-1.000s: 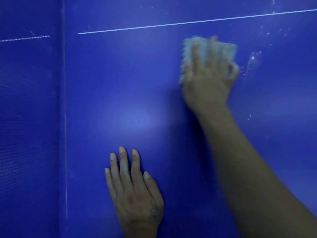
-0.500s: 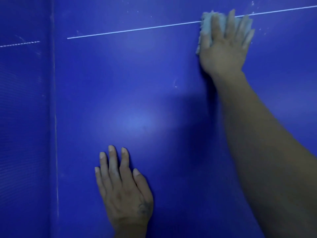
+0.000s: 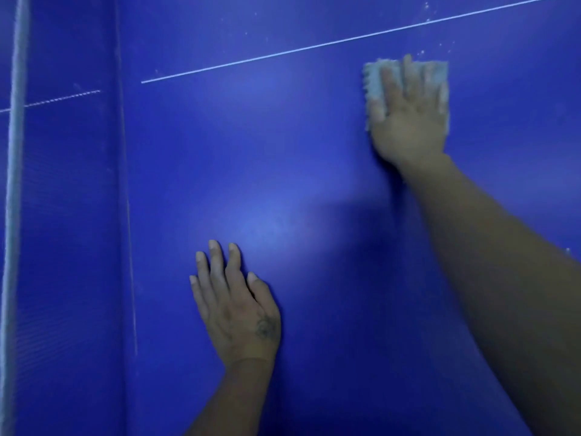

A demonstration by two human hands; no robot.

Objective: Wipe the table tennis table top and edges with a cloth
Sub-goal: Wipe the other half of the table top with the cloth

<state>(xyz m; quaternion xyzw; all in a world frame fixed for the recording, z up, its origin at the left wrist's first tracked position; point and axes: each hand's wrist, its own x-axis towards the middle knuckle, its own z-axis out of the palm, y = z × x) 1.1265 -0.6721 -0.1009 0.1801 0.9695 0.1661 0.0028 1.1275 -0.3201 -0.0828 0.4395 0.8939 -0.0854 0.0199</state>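
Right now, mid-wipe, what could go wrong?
1. The right hand presses the cloth with flat fingers, not gripping; it may slip out on a fast stroke.
2. White specks beyond the white line lie near the cloth; a pass might smear them rather than lift them.
3. The left hand rests flat on the table top and may leave prints.

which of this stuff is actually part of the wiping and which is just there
Part of the job: cloth, right hand pressing flat on it, table top, white specks just past the cloth.
Just there: left hand resting flat on the table top, net, white line.
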